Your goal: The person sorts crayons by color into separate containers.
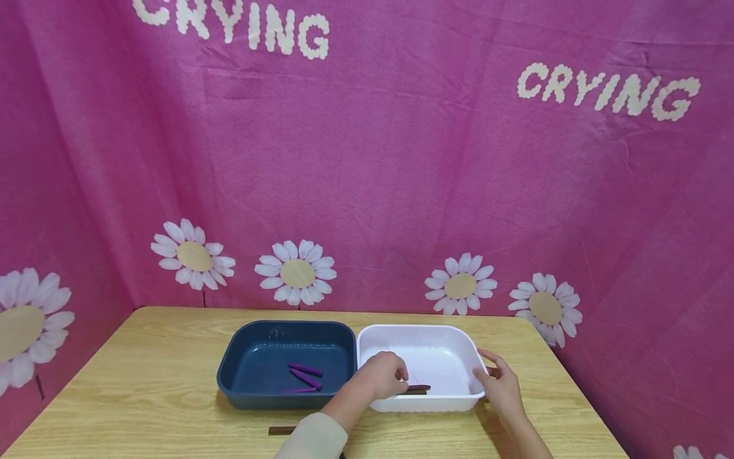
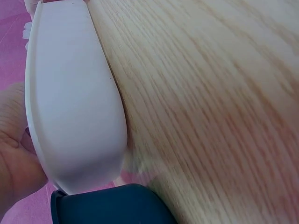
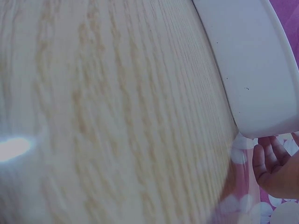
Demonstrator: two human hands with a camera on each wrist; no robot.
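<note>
My left hand is inside the white tray, its fingers bent down near the front wall. By its fingertips lie a dark red stick and a brown stick; I cannot tell whether the fingers pinch one. In the left wrist view, the tray's outer wall hides the fingertips. My right hand holds the white tray's right end, thumb over the rim and fingers outside. The right wrist view has that hand just past the tray's corner.
Left of the white tray, against it, stands a dark blue tray with several purple tapered sticks. Another brown stick lies on the wooden table in front, partly behind the left sleeve. A pink flowered cloth hangs behind.
</note>
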